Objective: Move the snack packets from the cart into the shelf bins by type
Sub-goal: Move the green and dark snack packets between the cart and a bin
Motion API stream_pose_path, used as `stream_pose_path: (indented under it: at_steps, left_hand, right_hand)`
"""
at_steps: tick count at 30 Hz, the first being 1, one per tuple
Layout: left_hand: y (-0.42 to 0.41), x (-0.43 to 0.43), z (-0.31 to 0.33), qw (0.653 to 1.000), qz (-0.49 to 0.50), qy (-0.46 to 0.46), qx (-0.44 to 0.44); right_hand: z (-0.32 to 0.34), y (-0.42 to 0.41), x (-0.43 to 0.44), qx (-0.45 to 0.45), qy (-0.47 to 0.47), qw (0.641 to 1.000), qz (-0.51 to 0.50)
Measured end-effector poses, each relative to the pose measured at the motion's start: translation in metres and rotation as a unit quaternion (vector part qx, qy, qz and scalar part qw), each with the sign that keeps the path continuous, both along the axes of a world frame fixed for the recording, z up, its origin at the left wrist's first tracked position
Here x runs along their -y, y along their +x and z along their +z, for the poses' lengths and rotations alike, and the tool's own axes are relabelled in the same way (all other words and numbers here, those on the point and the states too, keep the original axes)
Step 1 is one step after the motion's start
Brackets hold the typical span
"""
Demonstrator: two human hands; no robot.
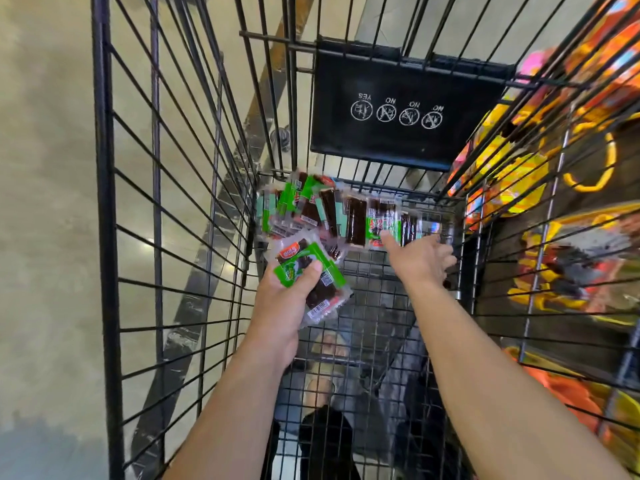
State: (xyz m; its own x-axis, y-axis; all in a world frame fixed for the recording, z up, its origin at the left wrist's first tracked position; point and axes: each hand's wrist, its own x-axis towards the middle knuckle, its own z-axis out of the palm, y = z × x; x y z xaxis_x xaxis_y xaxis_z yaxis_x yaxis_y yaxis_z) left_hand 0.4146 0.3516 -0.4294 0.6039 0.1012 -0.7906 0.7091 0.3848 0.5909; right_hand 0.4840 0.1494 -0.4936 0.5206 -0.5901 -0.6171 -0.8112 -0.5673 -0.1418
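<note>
The snack packets lie in a loose, overlapping heap at the centre of the frame, on the wire floor of the cart against its far end; they look light, thin and limp, with glossy film that would likely slide, so pinching a flat edge or sealed end seems safest. The left hand, lower centre, clasps a small stack of them, thumb on top. The right hand reaches in with fingers spread, holding nothing.
</note>
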Motion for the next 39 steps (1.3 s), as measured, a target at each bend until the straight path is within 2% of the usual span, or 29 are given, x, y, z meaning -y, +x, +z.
stream_pose_path:
  at_steps: [3,11,13,17,21,24,29,39]
  left_hand:
    - [-0.001,0.001,-0.002,1.000,-0.005,0.006,-0.007]
    - [0.004,0.000,-0.004,1.000,-0.004,-0.005,-0.001]
    - [0.005,0.002,-0.003,1.000,-0.010,0.003,0.000]
    - [0.008,0.003,0.001,1.000,-0.020,0.010,-0.001]
    - [0.009,0.001,0.015,0.999,-0.029,0.014,-0.001]
    - [0.007,-0.007,0.043,0.999,-0.041,0.017,0.009]
    - [-0.002,-0.025,0.114,0.997,-0.057,0.012,0.041]
    - [-0.051,-0.082,0.305,0.965,-0.174,-0.027,0.195]
  right_hand:
    - [-0.012,0.003,-0.007,-0.008,-0.039,0.999,0.010]
    - [-0.016,-0.004,-0.002,0.083,-0.056,0.995,-0.023]
    - [-0.017,-0.004,-0.001,0.122,-0.028,0.991,-0.038]
    - [-0.019,-0.003,0.000,0.166,0.118,0.971,-0.125]
    - [-0.002,-0.021,0.000,0.205,0.164,0.954,-0.145]
    - [0.037,-0.046,-0.003,0.251,0.195,0.933,-0.167]
    - [0.140,-0.102,-0.017,0.304,0.275,0.890,-0.201]
    - [0.386,-0.244,-0.069,0.487,0.295,0.788,-0.234]
